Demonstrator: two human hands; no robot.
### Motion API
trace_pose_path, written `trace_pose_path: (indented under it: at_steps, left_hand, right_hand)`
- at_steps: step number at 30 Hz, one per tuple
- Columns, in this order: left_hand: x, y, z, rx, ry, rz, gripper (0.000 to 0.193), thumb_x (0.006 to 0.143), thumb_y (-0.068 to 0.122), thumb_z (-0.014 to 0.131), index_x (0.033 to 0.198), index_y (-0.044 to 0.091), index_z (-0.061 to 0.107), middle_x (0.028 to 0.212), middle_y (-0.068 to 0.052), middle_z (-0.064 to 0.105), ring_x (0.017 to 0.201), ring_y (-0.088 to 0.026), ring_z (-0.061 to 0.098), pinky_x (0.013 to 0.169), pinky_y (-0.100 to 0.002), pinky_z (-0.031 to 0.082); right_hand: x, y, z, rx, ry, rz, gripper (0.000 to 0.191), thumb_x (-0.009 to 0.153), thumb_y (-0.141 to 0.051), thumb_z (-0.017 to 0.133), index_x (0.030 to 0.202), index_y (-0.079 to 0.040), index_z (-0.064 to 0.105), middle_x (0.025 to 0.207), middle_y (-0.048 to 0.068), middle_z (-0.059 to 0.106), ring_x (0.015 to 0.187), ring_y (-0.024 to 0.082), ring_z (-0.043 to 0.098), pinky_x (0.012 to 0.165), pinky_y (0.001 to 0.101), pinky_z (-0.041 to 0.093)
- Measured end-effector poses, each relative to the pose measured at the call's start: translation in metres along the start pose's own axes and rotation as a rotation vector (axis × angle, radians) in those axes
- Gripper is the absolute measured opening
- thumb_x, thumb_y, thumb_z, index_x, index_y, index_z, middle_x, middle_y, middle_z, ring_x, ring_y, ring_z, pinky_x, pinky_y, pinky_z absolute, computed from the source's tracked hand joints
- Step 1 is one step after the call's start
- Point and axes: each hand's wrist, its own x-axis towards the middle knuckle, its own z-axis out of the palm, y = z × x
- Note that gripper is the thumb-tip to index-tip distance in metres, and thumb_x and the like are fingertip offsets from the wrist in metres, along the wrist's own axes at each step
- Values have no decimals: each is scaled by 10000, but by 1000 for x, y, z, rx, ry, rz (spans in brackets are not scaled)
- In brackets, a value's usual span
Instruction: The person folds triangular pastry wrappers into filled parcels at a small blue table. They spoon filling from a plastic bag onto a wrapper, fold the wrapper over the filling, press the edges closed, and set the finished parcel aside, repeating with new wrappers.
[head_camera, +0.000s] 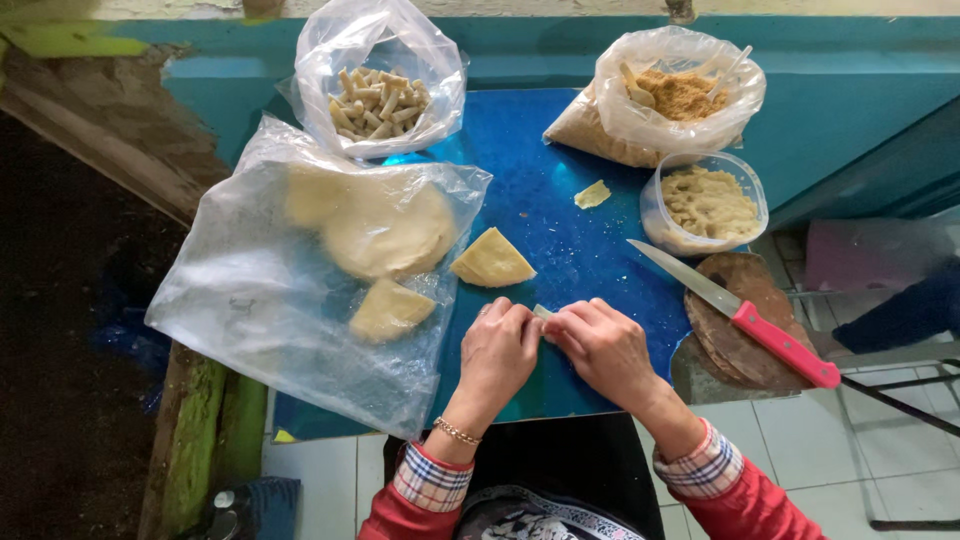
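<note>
My left hand (500, 352) and my right hand (600, 345) meet over the near edge of a blue table (560, 180), both pinched on a small pale dough roll (543, 313) that shows only between the fingers. Just beyond the hands lies a pale yellow wedge of thin dough sheet (491, 262). To its left another wedge (388, 310) rests on a large clear plastic bag (270, 310) holding round dough sheets (385, 225).
A bag of finished rolls (378, 100) stands at the back. A bag of brown crumbs (672, 98) and a clear tub of filling (708, 205) sit back right. A red-handled knife (745, 318) lies on a round wooden board (740, 330). A dough scrap (592, 194) lies mid-table.
</note>
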Motion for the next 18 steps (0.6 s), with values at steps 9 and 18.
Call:
trace_pose_path:
  at_steps: [9, 18]
  left_hand:
    - [-3, 0, -11, -45, 33, 117, 46, 909, 95, 696, 893, 79, 655, 890, -118, 620, 859, -328, 655, 723, -418, 537]
    - [-1, -4, -15, -176, 160, -48, 203, 952, 29, 601, 1148, 34, 656, 986, -163, 665, 860, -382, 671, 718, -440, 544]
  right_hand:
    - [-2, -7, 3, -197, 44, -82, 226, 863, -117, 705, 1086, -88, 730, 1069, 46, 696, 952, 250, 662, 792, 385, 508]
    - [14, -8, 14, -364, -85, -116, 612, 841, -388, 683, 1306, 7, 628, 1344, 140, 638, 1236, 298, 552, 1028, 465, 382]
